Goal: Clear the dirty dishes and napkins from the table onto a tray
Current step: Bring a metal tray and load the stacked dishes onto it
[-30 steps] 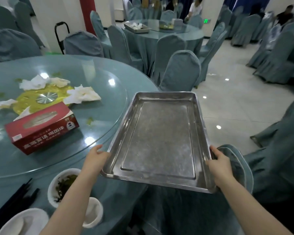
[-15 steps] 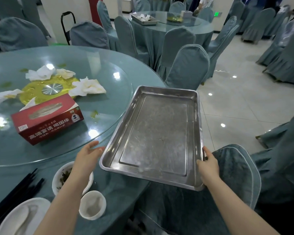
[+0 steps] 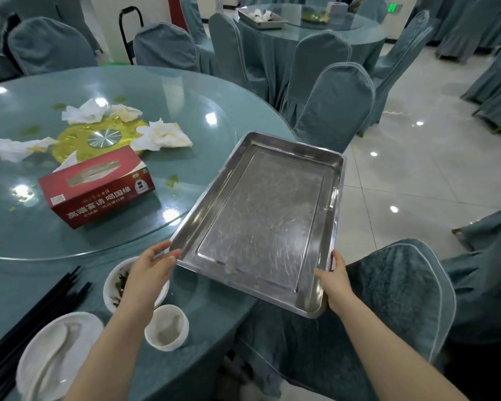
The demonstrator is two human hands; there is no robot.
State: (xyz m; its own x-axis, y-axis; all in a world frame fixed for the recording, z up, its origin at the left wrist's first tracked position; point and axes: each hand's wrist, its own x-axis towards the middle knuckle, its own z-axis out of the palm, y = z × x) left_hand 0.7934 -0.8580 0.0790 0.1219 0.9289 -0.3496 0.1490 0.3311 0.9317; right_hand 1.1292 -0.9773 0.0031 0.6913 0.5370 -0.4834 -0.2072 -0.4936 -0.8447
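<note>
Head view: tray (image 3: 261,224) long axis points away, tilted right

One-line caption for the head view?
Both hands hold an empty steel tray at the table edge.

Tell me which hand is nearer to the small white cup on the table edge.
Left. The left hand holds the steel tray's near left corner, just beyond the small white cup, above the bowl of scraps. The right hand grips the tray's right corner, farther off.
</note>
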